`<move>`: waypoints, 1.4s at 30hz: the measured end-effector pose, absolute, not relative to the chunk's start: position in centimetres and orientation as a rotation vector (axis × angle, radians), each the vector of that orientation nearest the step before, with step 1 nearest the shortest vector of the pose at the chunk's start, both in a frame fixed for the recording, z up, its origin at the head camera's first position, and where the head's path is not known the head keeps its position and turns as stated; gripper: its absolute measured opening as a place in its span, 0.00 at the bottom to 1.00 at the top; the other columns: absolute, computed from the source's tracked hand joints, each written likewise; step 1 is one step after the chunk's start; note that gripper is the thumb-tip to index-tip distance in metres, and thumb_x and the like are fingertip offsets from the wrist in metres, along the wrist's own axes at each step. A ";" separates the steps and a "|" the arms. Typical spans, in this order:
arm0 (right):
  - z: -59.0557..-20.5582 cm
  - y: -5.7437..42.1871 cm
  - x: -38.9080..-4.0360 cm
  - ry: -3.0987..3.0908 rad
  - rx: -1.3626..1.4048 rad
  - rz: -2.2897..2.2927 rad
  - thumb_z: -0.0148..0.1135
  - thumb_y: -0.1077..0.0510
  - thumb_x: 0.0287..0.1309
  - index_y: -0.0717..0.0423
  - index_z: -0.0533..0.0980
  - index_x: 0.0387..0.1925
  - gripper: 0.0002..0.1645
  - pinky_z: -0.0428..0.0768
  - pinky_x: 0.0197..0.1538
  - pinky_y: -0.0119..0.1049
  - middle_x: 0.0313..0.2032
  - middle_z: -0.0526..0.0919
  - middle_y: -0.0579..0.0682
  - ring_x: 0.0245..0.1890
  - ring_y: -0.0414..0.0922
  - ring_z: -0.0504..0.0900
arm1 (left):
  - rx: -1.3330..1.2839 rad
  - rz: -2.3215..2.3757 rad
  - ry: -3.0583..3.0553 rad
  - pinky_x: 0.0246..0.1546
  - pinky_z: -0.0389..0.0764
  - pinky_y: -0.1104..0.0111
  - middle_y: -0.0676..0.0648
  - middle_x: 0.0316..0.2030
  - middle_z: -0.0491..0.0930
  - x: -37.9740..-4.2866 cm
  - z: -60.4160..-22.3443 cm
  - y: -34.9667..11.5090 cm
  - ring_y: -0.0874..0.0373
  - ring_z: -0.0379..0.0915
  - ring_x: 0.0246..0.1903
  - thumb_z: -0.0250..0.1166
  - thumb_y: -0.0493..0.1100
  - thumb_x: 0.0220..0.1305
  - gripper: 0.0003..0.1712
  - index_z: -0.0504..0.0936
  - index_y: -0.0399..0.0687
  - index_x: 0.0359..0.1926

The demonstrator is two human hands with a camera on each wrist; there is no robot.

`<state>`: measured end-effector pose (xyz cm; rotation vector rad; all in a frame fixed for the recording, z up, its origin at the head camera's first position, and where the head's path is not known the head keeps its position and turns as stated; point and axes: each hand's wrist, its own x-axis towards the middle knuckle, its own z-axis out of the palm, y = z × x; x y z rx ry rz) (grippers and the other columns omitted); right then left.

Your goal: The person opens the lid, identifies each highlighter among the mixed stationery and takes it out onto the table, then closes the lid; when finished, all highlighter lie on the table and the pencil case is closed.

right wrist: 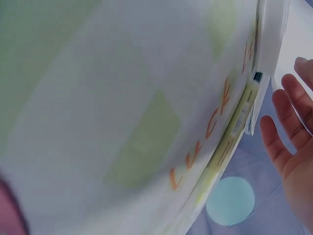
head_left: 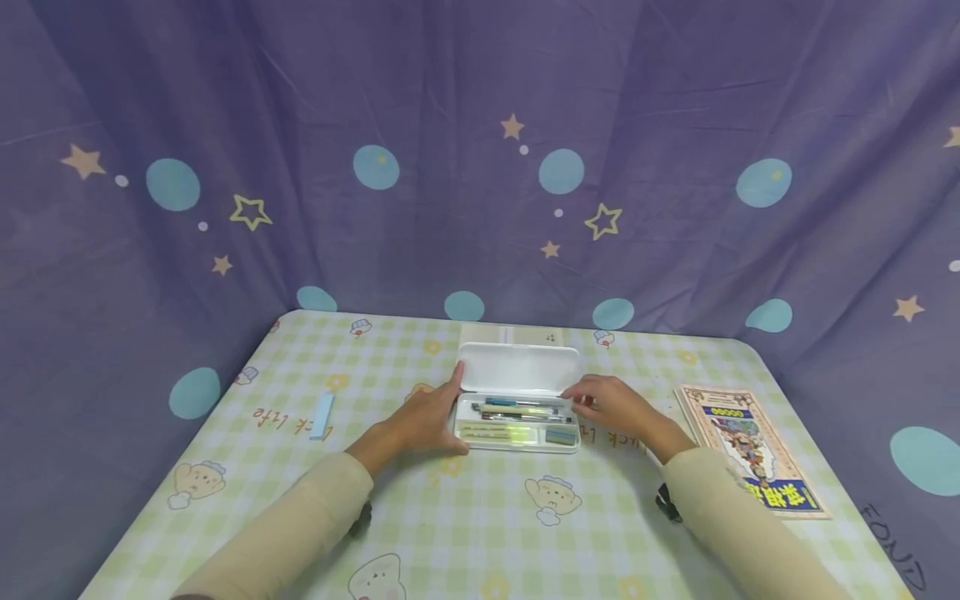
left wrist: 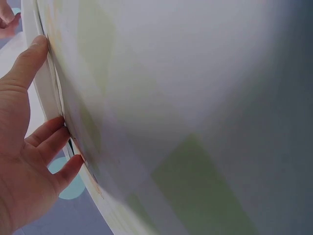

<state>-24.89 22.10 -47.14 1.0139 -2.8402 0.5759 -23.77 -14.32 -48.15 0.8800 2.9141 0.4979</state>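
An open white pencil case (head_left: 517, 446) lies mid-table, its lid (head_left: 519, 367) tipped back. Inside are several pens (head_left: 525, 410), a clear strip with yellow at one end (head_left: 498, 432) and a small grey-green block (head_left: 560, 437). Stretched along the left end of the case, my left hand (head_left: 429, 417) touches it, thumb by the front corner and index finger up at the lid's edge. In the left wrist view its other fingers rest along the side. My right hand (head_left: 611, 404) is at the right end near the hinge, fingers loosely bent with nothing between them.
A pale notebook (head_left: 551, 335) lies behind the lid. To the left is a light-blue strip (head_left: 322, 416). Books with an illustrated cover (head_left: 750, 450) lie by my right forearm. A checked cloth covers the table (head_left: 450, 533), and a purple curtain (head_left: 480, 233) hangs behind.
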 end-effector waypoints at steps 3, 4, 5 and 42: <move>-47.1 21.6 -25.0 -2.850 1.043 0.569 0.68 0.58 0.63 0.51 0.85 0.51 0.14 0.82 0.42 0.34 0.36 0.85 0.42 0.34 0.35 0.81 | 0.884 0.499 2.915 0.60 0.69 0.53 0.41 0.69 0.74 -23.8 -48.1 -14.3 0.48 0.81 0.57 0.82 0.65 0.39 0.85 0.36 0.34 0.80; -47.1 21.5 -25.0 -2.855 1.049 0.567 0.68 0.58 0.64 0.51 0.85 0.51 0.14 0.82 0.42 0.34 0.37 0.85 0.41 0.34 0.35 0.81 | 0.887 0.500 2.917 0.60 0.69 0.53 0.41 0.69 0.74 -23.8 -48.1 -14.3 0.48 0.81 0.56 0.83 0.65 0.39 0.85 0.36 0.33 0.80; -47.1 21.4 -25.0 -2.858 1.053 0.561 0.68 0.58 0.64 0.51 0.85 0.51 0.14 0.82 0.42 0.34 0.36 0.85 0.41 0.34 0.34 0.81 | 0.886 0.497 2.916 0.60 0.69 0.53 0.41 0.69 0.74 -23.8 -48.1 -14.3 0.48 0.81 0.56 0.83 0.65 0.39 0.85 0.36 0.34 0.80; -48.4 18.3 -24.9 -2.811 1.061 0.360 0.70 0.52 0.62 0.47 0.87 0.50 0.15 0.79 0.43 0.38 0.38 0.88 0.45 0.32 0.37 0.78 | 0.846 0.503 2.913 0.59 0.68 0.53 0.41 0.72 0.70 -23.8 -48.1 -14.1 0.48 0.79 0.60 0.83 0.64 0.39 0.85 0.35 0.34 0.81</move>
